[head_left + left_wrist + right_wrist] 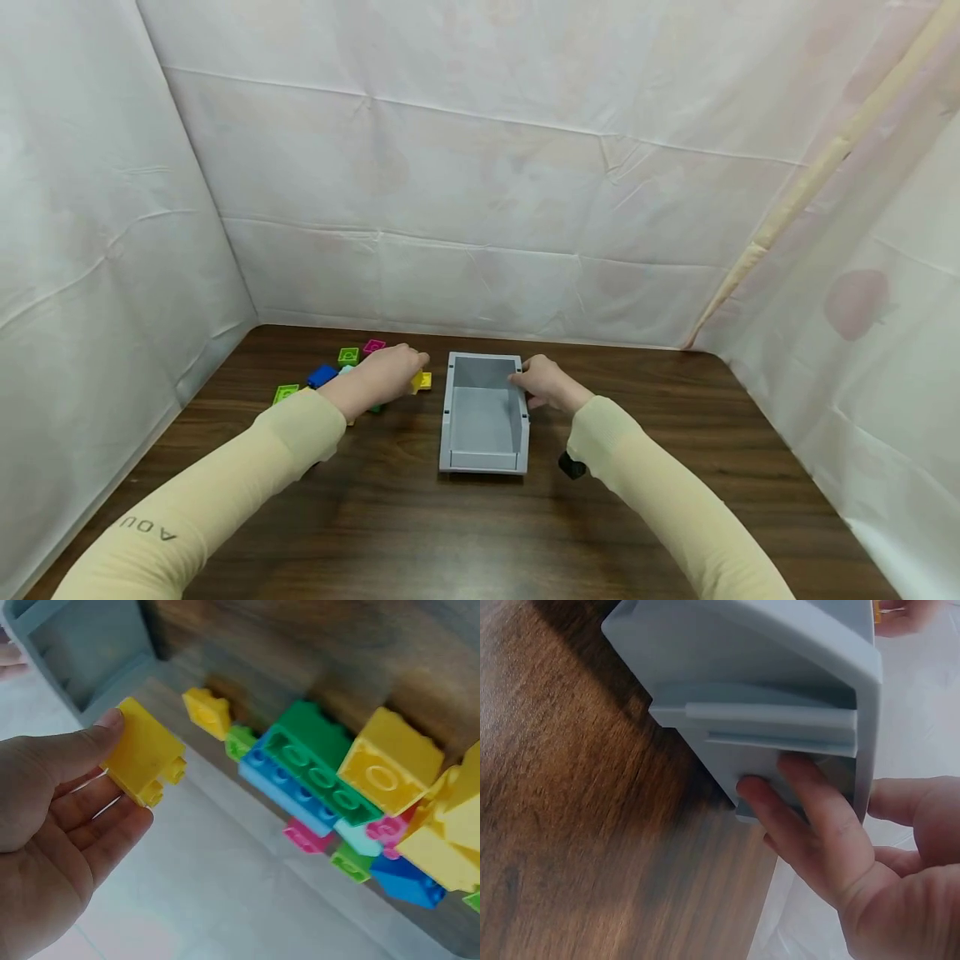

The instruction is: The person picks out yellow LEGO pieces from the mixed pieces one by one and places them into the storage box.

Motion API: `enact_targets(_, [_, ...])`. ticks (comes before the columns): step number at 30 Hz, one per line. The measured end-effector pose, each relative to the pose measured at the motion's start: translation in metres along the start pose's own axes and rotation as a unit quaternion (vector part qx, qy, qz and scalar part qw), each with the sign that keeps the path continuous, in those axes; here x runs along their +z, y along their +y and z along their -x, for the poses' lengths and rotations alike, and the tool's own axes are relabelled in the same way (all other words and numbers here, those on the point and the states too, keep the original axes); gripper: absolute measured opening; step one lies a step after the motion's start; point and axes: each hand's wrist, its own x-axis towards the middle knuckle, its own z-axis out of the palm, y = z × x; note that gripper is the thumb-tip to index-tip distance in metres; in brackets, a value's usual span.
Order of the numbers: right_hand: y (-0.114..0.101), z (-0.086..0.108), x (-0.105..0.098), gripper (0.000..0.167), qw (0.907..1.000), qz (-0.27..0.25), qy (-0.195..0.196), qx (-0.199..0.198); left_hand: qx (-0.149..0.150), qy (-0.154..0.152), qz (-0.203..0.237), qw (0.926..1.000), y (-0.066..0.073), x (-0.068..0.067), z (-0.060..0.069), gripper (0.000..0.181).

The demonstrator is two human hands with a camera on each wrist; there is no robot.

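Between thumb and fingers, my left hand (67, 810) pinches a yellow toy brick (144, 752) with studs on one end. In the head view that left hand (386, 375) hovers just left of a grey plastic bin (482, 421), above the tabletop. The bin stands on the table, and its inside shows no bricks. My right hand (551, 382) grips the bin's right wall near the back. The right wrist view shows the right hand's fingers (821, 817) pressed on the outer wall, with the thumb over the rim.
Loose bricks lie left of the bin, among them a green brick (319, 761), a light blue brick (285, 784), a dark blue brick (405, 881) and a small yellow brick (206, 712). White sheeting (480, 183) walls the back and sides of the wooden table (375, 517).
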Motion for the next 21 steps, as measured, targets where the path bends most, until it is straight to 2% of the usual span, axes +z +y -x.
enact_targets(4, [-0.001, 0.002, 0.0, 0.039, 0.9999, 0.013, 0.008, -0.008, 0.011, 0.004, -0.004, 0.9999, 0.005, -0.01, 0.001, 0.039])
enact_targets(11, [-0.003, 0.004, 0.002, 0.041, 0.9997, 0.018, 0.009, -0.012, 0.008, 0.011, 0.017, 0.9998, 0.011, -0.025, 0.003, 0.036])
enact_targets(21, [-0.003, 0.002, 0.002, 0.039, 0.9999, 0.014, 0.002, -0.009, 0.042, 0.034, 0.023, 0.9983, 0.03, -0.046, 0.002, 0.037])
